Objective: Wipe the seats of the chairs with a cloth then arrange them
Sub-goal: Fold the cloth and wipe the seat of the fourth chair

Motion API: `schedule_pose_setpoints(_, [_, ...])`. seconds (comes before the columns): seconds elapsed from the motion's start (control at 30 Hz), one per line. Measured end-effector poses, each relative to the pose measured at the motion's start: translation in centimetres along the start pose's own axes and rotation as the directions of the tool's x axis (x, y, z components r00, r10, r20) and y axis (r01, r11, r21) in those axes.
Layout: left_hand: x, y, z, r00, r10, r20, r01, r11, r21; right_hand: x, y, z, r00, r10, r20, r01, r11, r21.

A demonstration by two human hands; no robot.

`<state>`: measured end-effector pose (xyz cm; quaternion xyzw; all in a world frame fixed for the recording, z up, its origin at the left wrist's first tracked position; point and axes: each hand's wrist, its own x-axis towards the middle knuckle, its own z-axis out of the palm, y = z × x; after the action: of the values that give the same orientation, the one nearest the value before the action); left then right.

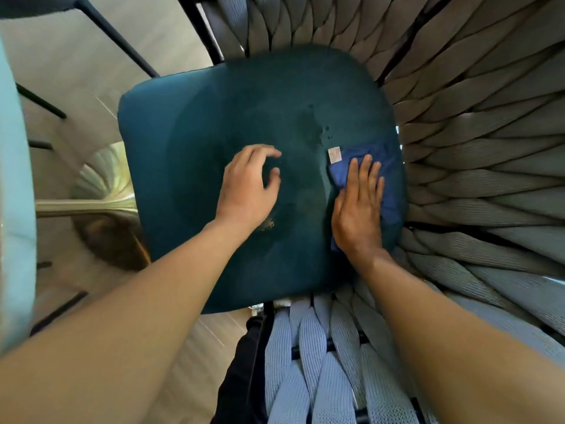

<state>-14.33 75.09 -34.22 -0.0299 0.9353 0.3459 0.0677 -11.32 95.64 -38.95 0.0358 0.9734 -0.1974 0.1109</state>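
A dark teal cushioned chair seat [214,123] fills the middle of the head view, with darker damp marks near its centre. A blue cloth [386,169] with a small pale label lies at the seat's right side. My right hand [359,206] presses flat on the cloth with straight fingers. My left hand [247,188] hovers or rests over the seat's middle, its fingers loosely curved and holding nothing. A small patch of crumbs [269,223] sits just below my left hand.
The chair's woven grey rope backrest [477,148] wraps around the right and near side. A gold table pedestal [101,194] stands on the floor at left. Black legs of another chair [116,35] cross the top left. A pale blue surface [12,209] borders the left edge.
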Motion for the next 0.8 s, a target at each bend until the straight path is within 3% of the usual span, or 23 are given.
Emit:
schedule_pose_setpoints(0.13, [-0.5, -0.8, -0.3, 1.0, -0.028, -0.013, 0.028, 1.0, 0.012, 0.2, -1.5, 1.2, 0.996, -0.056, -0.063, 0.061, 0.996, 0.07])
schedule_pose_setpoints(0.37, [-1.3, -1.1, -1.6, 1.0, -0.027, -0.002, 0.027, 1.0, -0.002, -1.1, -2.8, 1.6, 0.953, -0.297, 0.054, 0.292, 0.952, 0.09])
schedule_pose_setpoints(0.43, [-1.6, -1.2, -1.9, 1.0, -0.026, -0.006, 0.027, 1.0, 0.008, -1.8, -2.3, 1.3, 0.88, -0.453, 0.141, 0.447, 0.892, 0.073])
schedule_pose_setpoints(0.53, [-2.2, -1.4, -2.3, 0.999, -0.036, -0.005, 0.036, 0.999, 0.017, -2.6, -1.4, 0.4, 0.67, -0.691, 0.27, 0.695, 0.713, 0.099])
schedule_pose_setpoints(0.6, [-2.5, -1.3, -2.4, 0.999, -0.045, 0.008, 0.045, 0.999, 0.015, -2.4, -1.1, -1.2, 0.586, -0.744, 0.322, 0.735, 0.655, 0.174])
schedule_pose_setpoints(0.63, [-2.6, -1.2, -2.5, 0.999, -0.047, 0.017, 0.047, 0.999, 0.009, -2.2, -1.2, -2.4, 0.609, -0.708, 0.358, 0.683, 0.697, 0.217])
schedule_pose_setpoints(0.7, [-2.8, -0.9, -2.6, 0.998, -0.05, 0.033, 0.05, 0.999, 0.0, -1.5, -1.3, -4.9, 0.755, -0.537, 0.375, 0.456, 0.842, 0.287])
schedule_pose_setpoints(0.77, [-2.7, -0.7, -2.8, 0.998, -0.053, 0.038, 0.054, 0.999, -0.004, -0.2, -1.5, -7.8, 0.932, -0.259, 0.252, 0.151, 0.913, 0.379])
schedule_pose_setpoints(0.8, [-2.6, -0.6, -2.8, 0.998, -0.058, 0.038, 0.059, 0.998, -0.008, 0.6, -1.5, -9.0, 0.98, -0.127, 0.154, 0.05, 0.901, 0.431])
